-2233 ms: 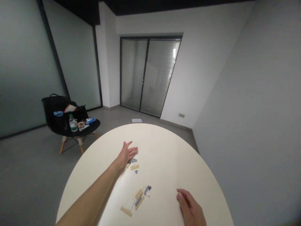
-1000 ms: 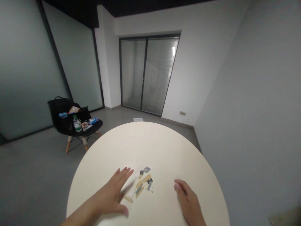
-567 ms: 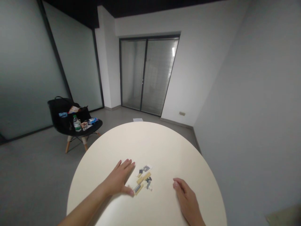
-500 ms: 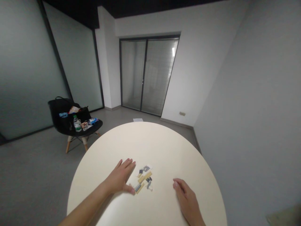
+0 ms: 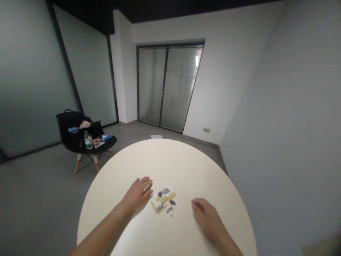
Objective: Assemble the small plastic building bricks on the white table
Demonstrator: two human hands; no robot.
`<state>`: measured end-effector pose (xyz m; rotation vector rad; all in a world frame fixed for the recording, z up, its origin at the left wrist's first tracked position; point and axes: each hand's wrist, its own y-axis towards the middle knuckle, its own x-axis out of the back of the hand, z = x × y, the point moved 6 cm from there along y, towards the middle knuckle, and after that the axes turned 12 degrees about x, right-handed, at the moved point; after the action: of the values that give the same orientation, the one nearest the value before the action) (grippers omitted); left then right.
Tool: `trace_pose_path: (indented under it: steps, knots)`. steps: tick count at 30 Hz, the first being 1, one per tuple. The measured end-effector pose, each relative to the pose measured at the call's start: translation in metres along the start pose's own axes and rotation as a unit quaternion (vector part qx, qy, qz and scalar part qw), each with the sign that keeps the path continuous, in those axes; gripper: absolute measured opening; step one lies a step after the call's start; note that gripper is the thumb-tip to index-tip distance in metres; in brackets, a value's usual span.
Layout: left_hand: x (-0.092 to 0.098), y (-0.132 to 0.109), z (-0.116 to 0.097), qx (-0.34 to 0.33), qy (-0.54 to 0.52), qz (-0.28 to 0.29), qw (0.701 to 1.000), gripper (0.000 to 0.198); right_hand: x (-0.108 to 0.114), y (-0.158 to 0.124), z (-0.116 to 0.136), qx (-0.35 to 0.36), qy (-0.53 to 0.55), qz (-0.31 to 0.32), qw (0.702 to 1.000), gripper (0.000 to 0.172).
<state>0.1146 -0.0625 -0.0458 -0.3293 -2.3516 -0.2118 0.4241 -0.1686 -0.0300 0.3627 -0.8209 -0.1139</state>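
A small heap of tan and grey building pieces (image 5: 164, 201) lies near the middle of a round cream table (image 5: 170, 160). My left hand (image 5: 137, 193) rests flat on the table just left of the heap, fingers stretched toward it, holding nothing. My right hand (image 5: 206, 218) lies palm down to the right of the heap, fingers loosely curved, a short gap from the pieces.
A black chair (image 5: 80, 137) on wooden legs stands at the left, loaded with a bag, a water bottle (image 5: 87, 139) and packets. A sheet of paper (image 5: 156, 136) lies on the grey floor beyond the table. A grey wall runs close along the right.
My left hand has swept the scattered pieces from farther out into one tight heap, then settled beside it. My right hand has slid slightly left toward the heap.
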Motion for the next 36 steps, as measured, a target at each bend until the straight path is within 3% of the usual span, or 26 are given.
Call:
trace_pose_path:
  steps: [5, 11, 25, 36]
  knots:
    - [0.005, -0.004, 0.012, 0.008, 0.074, -0.015, 0.997, 0.047, -0.019, 0.026, -0.002, 0.03, -0.122, 0.056, 0.991, 0.047]
    - [0.01, -0.007, 0.021, 0.036, 0.128, 0.006, 0.991, 0.055, -0.042, 0.027, -0.002, 0.013, -0.234, 0.103, 0.967, 0.052]
    - [0.012, -0.007, 0.018, 0.035, 0.12, -0.024, 0.992, 0.05, -0.041, 0.027, 0.0, 0.021, -0.255, 0.119, 0.959, 0.052]
    - [0.009, -0.012, 0.005, 0.034, 0.251, -0.016, 0.967, 0.051, -0.044, 0.028, 0.001, 0.018, -0.279, 0.133, 0.951, 0.052]
